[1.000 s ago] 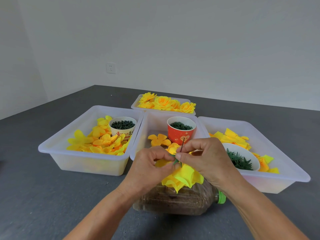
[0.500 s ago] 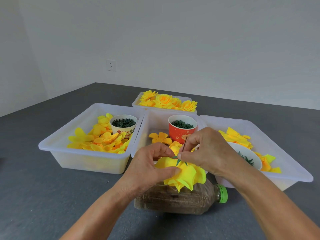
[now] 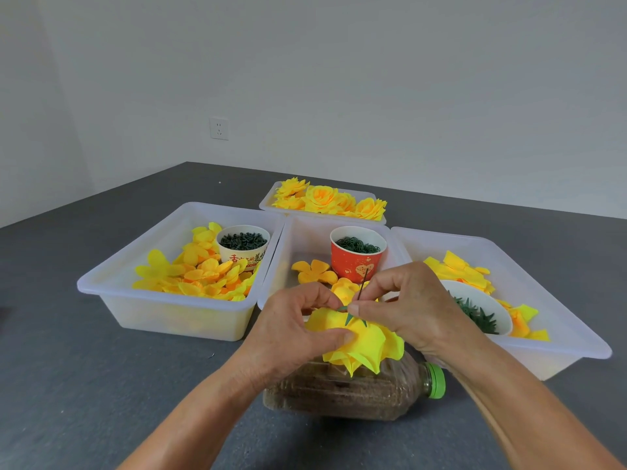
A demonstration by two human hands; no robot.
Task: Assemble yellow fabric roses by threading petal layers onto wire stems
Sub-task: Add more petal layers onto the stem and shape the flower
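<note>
at the lower centre of the frame the left hand cups a half-made yellow rose, thumb pressed on the near side of the petals and fingers curled over the far side. the right hand pinches a thin wire stem between thumb and forefinger just above the flower; the wire stands nearly upright out of the petals, with a small green calyx showing at its base. the rose sits just above a brown-filled bottle lying on its side on the grey surface, green cap to the right.

behind the hands stand four pale tubs. the left tub holds loose yellow and orange petals and a white cup of dark green bits. the middle tub holds a red cup of green rings, a flat orange petal layer and a small yellow bud partly behind the fingers. the right tub has yellow petal pieces and a white bowl of green leaf parts, half hidden by the right hand. the far tub, upper centre, is filled with finished roses. a wall socket sits at upper left.
</note>
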